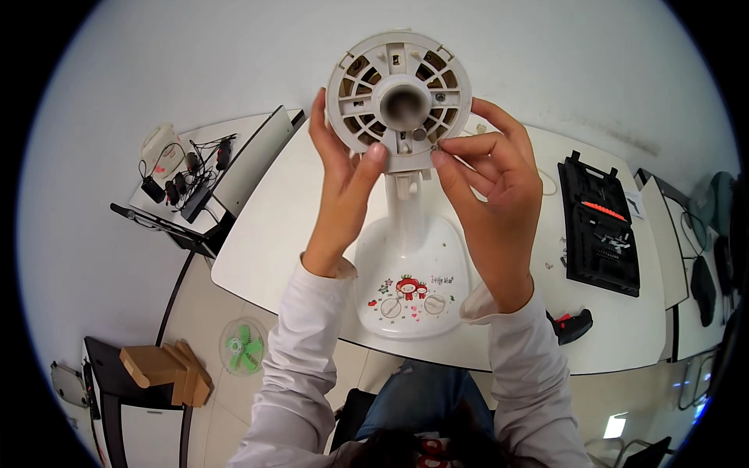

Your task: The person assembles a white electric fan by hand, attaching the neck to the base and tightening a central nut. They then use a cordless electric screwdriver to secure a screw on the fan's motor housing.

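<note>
Filling the middle of the frame, a white table (273,234) carries a white desk fan stand (409,273), its broad base toward the lower centre and its neck rising to the upper centre. At the top sits the round motor housing (399,100), its front uncovered so ribs and a central hub show. Both hands brace it, probably to keep the head steady while small parts are worked. The left hand (339,171) wraps the housing's left rim, thumb pressed on the lower face. The right hand (491,183) is half closed, thumb and forefinger pinched at the lower right rim; whether they grip a screw I cannot tell. A black tool case (597,226) lies open at right, a green fan blade (243,345) on the floor at lower left.
</note>
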The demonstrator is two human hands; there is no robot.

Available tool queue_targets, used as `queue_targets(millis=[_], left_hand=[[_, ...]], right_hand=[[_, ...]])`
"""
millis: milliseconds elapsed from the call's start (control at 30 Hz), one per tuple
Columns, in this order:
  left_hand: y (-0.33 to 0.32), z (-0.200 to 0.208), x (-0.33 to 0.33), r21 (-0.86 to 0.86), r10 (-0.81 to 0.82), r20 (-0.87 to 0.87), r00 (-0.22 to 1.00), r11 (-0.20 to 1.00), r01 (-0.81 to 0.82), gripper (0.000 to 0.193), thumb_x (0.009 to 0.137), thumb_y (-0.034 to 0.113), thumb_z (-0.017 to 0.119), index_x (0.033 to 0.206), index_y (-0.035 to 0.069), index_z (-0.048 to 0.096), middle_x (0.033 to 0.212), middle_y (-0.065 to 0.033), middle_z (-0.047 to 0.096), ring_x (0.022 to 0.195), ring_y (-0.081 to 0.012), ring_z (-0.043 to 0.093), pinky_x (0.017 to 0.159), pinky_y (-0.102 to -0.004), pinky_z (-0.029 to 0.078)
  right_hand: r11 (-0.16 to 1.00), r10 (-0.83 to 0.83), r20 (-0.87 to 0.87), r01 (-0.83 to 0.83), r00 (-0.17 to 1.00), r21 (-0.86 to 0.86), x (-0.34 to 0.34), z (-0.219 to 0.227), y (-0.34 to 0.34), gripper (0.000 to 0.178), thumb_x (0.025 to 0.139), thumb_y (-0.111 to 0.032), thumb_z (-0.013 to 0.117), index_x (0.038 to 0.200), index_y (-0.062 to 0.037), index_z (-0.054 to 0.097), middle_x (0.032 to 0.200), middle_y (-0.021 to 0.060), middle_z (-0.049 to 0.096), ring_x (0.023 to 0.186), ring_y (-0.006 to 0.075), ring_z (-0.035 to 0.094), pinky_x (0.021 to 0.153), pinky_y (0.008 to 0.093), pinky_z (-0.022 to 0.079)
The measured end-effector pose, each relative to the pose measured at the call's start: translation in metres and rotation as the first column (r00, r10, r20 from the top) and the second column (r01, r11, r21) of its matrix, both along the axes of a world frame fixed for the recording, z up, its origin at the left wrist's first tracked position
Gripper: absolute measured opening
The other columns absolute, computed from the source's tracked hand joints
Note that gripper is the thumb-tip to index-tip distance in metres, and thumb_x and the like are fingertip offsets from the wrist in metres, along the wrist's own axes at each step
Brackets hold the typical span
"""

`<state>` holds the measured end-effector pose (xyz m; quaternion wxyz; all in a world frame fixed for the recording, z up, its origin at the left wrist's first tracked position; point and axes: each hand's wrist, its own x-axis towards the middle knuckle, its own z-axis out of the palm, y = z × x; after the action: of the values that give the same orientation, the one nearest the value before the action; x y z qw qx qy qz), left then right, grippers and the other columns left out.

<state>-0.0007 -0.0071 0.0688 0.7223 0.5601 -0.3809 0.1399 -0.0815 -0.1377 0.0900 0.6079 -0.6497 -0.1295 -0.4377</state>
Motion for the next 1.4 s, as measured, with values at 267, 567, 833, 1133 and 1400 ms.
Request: queue_targets(millis=[267, 567, 833, 1133, 1400], left_hand=[[-0.017, -0.005, -0.013, 0.151, 0.057, -0.007, 0.998, 0.987, -0.056, 0.062, 0.098, 0.027, 0.045, 0.143, 0.007, 0.008, 0.13, -0.0117, 0.041, 0.113, -0.0188, 0.047, 0.095, -0.0324, 0.039], [-0.013, -0.009, -0.014, 0.119, 0.106, 0.006, 0.994, 0.987, -0.106, 0.057, 0.099, 0.029, 0.041, 0.142, 0.006, 0.011, 0.124, -0.0117, 0.047, 0.103, -0.017, 0.051, 0.089, -0.03, 0.042], [-0.036, -0.031, -0.011, -0.178, 0.119, 0.093, 0.989, 0.979, -0.101, 0.078, 0.091, 0.023, 0.055, 0.144, 0.001, 0.002, 0.144, -0.0192, 0.019, 0.126, -0.0281, 0.037, 0.103, -0.0372, 0.032], [-0.056, -0.056, 0.003, -0.05, 0.232, 0.097, 0.968, 0.972, -0.228, 0.065, 0.081, 0.001, 0.058, 0.135, -0.005, 0.023, 0.14, -0.0184, 0.017, 0.123, -0.0343, 0.038, 0.099, -0.0399, 0.035], [-0.052, -0.036, -0.022, -0.168, 0.096, -0.137, 0.986, 0.979, -0.119, 0.056, 0.093, 0.029, 0.044, 0.136, 0.0, 0.023, 0.133, -0.0154, 0.03, 0.121, -0.0285, 0.036, 0.099, -0.0365, 0.031]], right_hand=[[0.989, -0.112, 0.027, 0.114, 0.993, -0.092, 0.0, -0.001, 0.002, 0.009, 0.073, 0.002, 0.068, 0.08, 0.001, 0.064, 0.119, 0.016, 0.048, 0.101, 0.0266, 0.061, 0.078, 0.0328, 0.058], [0.947, -0.238, 0.079, 0.249, 0.968, -0.203, 0.001, -0.002, 0.011, 0.009, 0.071, 0.002, 0.069, 0.077, -0.0016, 0.064, 0.105, 0.0157, 0.056, 0.112, 0.0271, 0.055, 0.078, 0.0325, 0.058], [0.98, -0.138, -0.025, 0.133, 0.99, -0.147, -0.006, 0.0, 0.007, 0.011, 0.077, 0.006, 0.066, 0.087, 0.0061, 0.06, 0.129, 0.0195, 0.042, 0.101, 0.022, 0.062, 0.085, 0.0285, 0.056], [0.979, -0.171, 0.021, 0.173, 0.985, -0.107, -0.003, 0.0, 0.014, 0.009, 0.072, 0.002, 0.069, 0.079, 0.0016, 0.064, 0.12, 0.0194, 0.048, 0.106, 0.0281, 0.059, 0.082, 0.0349, 0.057], [0.95, -0.241, 0.01, 0.238, 0.97, -0.203, -0.004, -0.002, 0.018, 0.01, 0.077, 0.004, 0.067, 0.085, 0.004, 0.061, 0.129, 0.0176, 0.042, 0.101, 0.022, 0.062, 0.085, 0.0294, 0.055]])
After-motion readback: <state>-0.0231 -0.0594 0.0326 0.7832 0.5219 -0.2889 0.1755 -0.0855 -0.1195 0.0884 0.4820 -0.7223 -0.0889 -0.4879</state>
